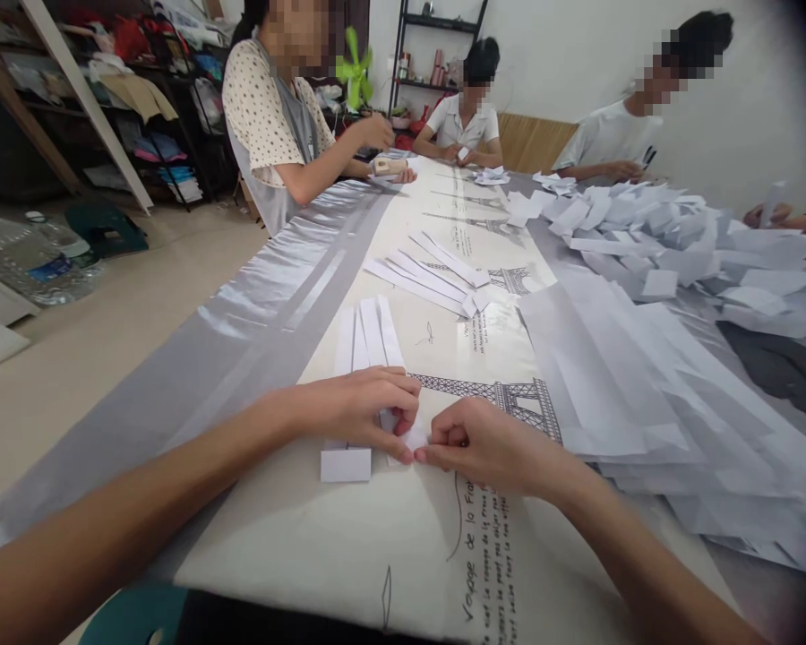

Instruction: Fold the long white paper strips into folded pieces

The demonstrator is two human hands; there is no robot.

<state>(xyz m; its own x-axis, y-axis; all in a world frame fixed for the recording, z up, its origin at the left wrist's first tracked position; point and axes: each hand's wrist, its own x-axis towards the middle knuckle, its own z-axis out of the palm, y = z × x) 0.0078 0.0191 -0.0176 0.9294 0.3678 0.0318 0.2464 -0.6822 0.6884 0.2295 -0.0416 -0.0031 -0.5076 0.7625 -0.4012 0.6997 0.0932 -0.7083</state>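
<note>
Desk point(349, 555) at six o'clock: left hand point(359, 408) and right hand point(487, 443) both pinch one folded paper strip point(413, 439).

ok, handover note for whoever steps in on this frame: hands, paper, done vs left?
Left hand: fingers pressed down on the near end of the paper strips, pinching a fold.
Right hand: fingertips pinching the same folded end, at the meeting point of both hands.
One folded piece lies flat just left of the hands.
More strips fanned out further up the tablecloth; big loose paper pile to the right.
Done: one piece folded, by the look of it. Left: the strips in hand and the fanned bunch remain unfolded.
</note>
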